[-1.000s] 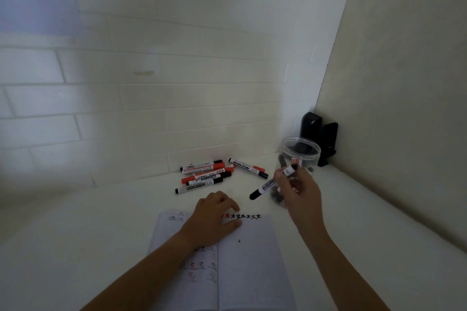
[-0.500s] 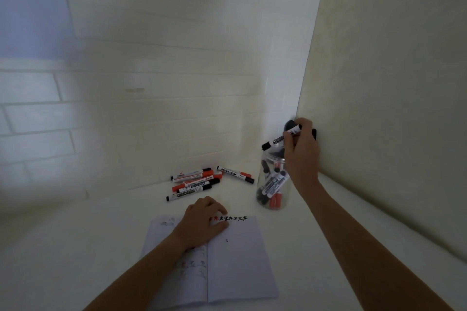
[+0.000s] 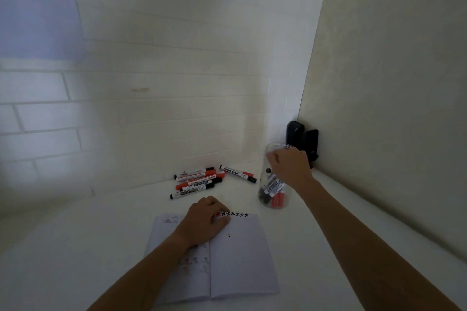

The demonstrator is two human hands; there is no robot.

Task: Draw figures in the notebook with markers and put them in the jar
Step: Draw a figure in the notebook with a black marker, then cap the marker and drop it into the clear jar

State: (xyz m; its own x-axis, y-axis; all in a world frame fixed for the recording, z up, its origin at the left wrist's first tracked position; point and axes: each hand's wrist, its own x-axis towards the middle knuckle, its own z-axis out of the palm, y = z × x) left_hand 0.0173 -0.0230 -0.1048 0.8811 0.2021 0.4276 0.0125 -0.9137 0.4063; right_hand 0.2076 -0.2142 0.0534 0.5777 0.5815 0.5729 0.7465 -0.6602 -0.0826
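An open notebook (image 3: 240,260) lies on the white surface, with a row of small red and black figures (image 3: 235,214) along the top of its right page. My left hand (image 3: 204,219) rests on the notebook near the fold. A clear plastic jar (image 3: 274,197) stands to the right and holds several red and black markers. My right hand (image 3: 290,164) hovers over the jar's mouth with loosely bent fingers, and I see no marker in it. A black marker end (image 3: 267,170) sticks up inside the jar just below the fingers.
Several loose red and black markers (image 3: 199,180) lie against the tiled wall behind the notebook, one more marker (image 3: 237,174) lies angled beside them. A black device (image 3: 303,139) stands in the corner behind the jar. A wall closes off the right side.
My right hand carried a black marker up over the jar, came down to its mouth and no longer holds it. My left hand stayed on the notebook.
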